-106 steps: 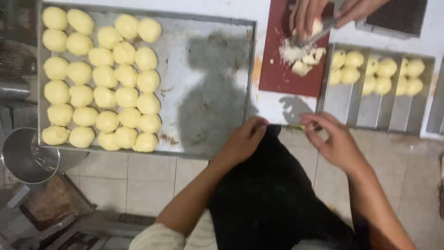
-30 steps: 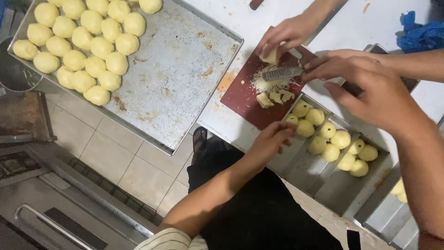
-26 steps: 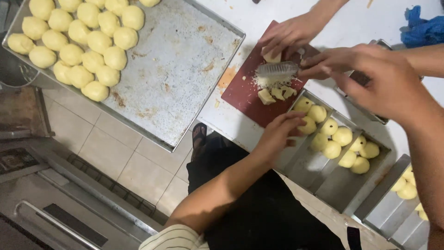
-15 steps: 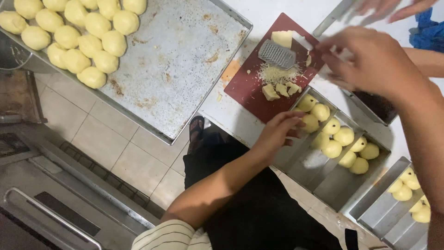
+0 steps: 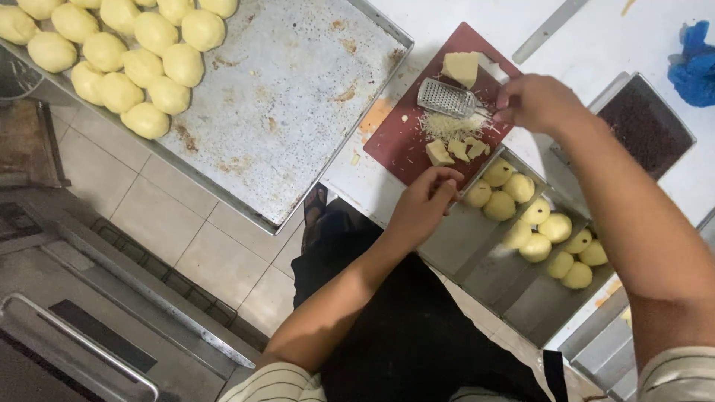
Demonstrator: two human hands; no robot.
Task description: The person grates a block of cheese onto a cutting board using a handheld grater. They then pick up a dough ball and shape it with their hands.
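Note:
A dark red cutting board (image 5: 398,141) lies on the white table with a pale cheese block (image 5: 462,67), cut cheese pieces (image 5: 450,151) and a pile of grated cheese (image 5: 445,125). A small metal grater (image 5: 445,98) rests over that pile, and my right hand (image 5: 538,100) is closed at its handle end. My left hand (image 5: 423,202) has its fingers curled at the near end of a long metal loaf pan (image 5: 477,249), right by the board's edge. Several yellow dough balls (image 5: 538,227) lie in that pan and the one beside it.
A large worn baking tray (image 5: 298,97) at left carries several dough balls (image 5: 134,52) in its far corner. A dark pan of brown crumbs (image 5: 644,134), a blue cloth (image 5: 693,67) and a metal strip (image 5: 547,30) sit farther back. A metal oven door (image 5: 74,327) is low left.
Another person's hands have left the cutting board. My right hand has moved in onto the grater handle. My left hand stays at the loaf pan's near end.

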